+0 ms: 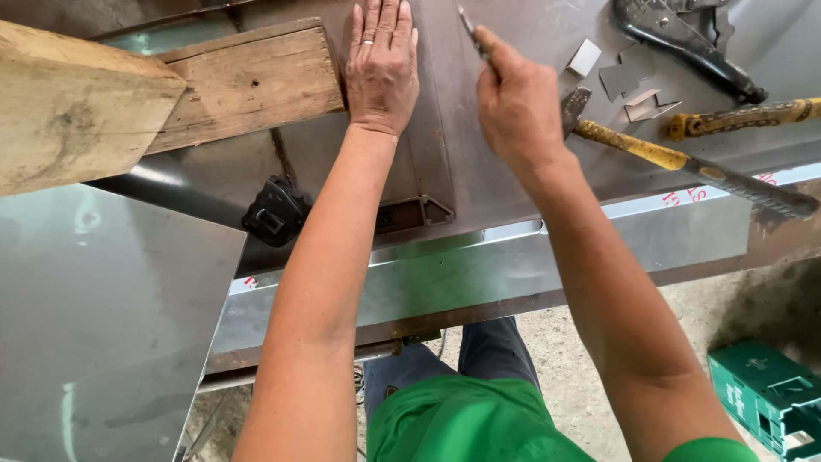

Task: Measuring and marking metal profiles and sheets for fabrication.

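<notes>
My left hand lies flat, fingers together, pressing on a dark metal sheet beside a wooden plank. A ring shows on one finger. My right hand is closed around a thin pointed tool, a scriber or pencil, whose tip touches the sheet just right of the left hand. A folded shiny metal strip lies along the bench's near edge under both forearms.
A yellow-handled hammer lies right of my right hand. Tin snips, another yellow-handled tool and small metal offcuts sit at the back right. A thick wooden beam and a shiny sheet are left. A green crate stands on the floor.
</notes>
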